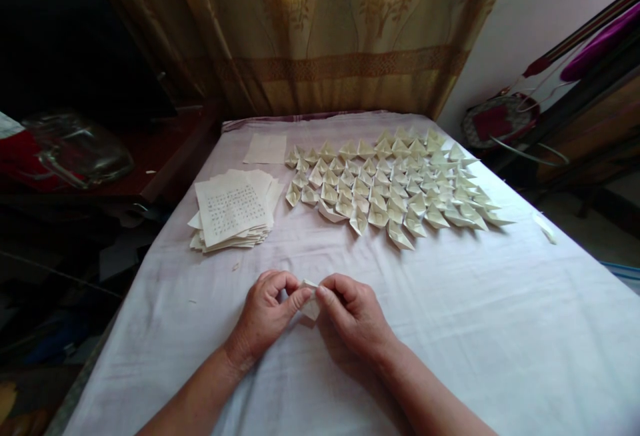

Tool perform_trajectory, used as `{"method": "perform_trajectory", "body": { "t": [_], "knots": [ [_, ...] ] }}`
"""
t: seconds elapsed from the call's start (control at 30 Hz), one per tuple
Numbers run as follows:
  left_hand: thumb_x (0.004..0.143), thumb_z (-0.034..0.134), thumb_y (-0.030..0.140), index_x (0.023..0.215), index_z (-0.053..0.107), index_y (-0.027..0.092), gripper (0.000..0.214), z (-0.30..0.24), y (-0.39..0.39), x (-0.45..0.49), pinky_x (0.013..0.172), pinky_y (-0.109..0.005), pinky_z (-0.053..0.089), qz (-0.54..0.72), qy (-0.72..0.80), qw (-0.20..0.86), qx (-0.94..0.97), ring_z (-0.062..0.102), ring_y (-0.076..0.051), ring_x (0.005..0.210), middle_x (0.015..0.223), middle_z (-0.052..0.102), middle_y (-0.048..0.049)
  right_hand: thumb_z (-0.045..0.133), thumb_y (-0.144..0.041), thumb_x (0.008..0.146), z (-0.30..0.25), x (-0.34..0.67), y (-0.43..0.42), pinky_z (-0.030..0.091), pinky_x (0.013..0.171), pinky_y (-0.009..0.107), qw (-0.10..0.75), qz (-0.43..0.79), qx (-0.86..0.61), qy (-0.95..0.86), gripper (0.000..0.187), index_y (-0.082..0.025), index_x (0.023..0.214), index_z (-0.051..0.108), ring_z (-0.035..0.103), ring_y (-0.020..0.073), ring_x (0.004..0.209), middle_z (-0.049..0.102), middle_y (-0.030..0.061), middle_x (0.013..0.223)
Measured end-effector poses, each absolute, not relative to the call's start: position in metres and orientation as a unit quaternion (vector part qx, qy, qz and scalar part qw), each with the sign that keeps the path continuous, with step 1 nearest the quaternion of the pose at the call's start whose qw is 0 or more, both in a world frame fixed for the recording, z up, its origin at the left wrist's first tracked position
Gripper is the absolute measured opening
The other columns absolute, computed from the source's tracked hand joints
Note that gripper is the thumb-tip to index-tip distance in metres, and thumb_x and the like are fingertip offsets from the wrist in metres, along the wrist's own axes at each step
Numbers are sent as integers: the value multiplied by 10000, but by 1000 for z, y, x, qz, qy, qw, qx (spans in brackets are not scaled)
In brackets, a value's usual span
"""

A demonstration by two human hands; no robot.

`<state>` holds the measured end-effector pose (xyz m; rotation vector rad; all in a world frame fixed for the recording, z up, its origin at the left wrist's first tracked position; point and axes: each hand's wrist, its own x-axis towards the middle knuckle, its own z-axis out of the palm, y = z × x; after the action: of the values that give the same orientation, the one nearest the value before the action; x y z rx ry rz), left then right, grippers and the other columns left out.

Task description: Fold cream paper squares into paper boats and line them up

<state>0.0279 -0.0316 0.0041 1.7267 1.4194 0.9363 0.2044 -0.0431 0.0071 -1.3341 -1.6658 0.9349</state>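
Between my two hands is a small piece of folded paper [311,307], pale and partly covered by my fingers. My left hand [267,309] pinches its left edge between thumb and forefinger. On the other edge, my right hand [357,313] grips it the same way. Beyond my hands, to the right, stand many folded paper boats [379,193] in rows. A stack of written paper sheets [235,209] lies to the left, its top sheet covered in rows of characters. Behind the stack rests a single blank-looking sheet [266,149].
A white cloth [475,329] covers the table. Patterned curtains [330,43] hang behind it. At the left, a glass jar [83,149] lies on a dark red cabinet [175,156]. A patterned bag [503,119] is at the right. A small white scrap [544,228] lies near the right edge.
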Motion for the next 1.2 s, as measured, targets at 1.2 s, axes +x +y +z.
{"method": "perform_trajectory", "body": {
  "t": [1.2],
  "knots": [
    [784, 678, 447, 671, 623, 170, 304, 11, -32, 30, 583, -210, 466, 361, 524, 511, 579, 549, -125, 614, 629, 611, 8, 624, -615, 794, 14, 202, -38, 378, 472, 199, 414, 598, -474, -495, 454, -183, 662, 566, 450, 95, 498, 535, -23, 544]
  ]
}}
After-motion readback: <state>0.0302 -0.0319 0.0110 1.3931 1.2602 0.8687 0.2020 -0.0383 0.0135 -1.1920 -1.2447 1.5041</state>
